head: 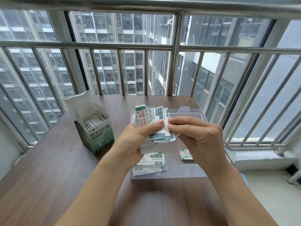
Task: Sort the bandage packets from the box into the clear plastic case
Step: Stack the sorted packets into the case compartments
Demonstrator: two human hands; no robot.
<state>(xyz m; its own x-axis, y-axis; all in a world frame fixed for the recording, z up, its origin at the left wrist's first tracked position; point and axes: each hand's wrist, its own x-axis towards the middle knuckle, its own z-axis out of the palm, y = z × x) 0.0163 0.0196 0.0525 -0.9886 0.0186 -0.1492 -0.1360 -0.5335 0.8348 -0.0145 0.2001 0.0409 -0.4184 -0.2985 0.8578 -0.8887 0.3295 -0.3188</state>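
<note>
Head view, what do the hands hold?
— The left hand has its grip clamped on a bunch of bandage packets above the clear plastic case. The right hand pinches one packet of that bunch with finger and thumb.

Where are the other things?
— The box stands open on the table, left of the case, with more packets inside. Some packets lie flat in the case.
</note>
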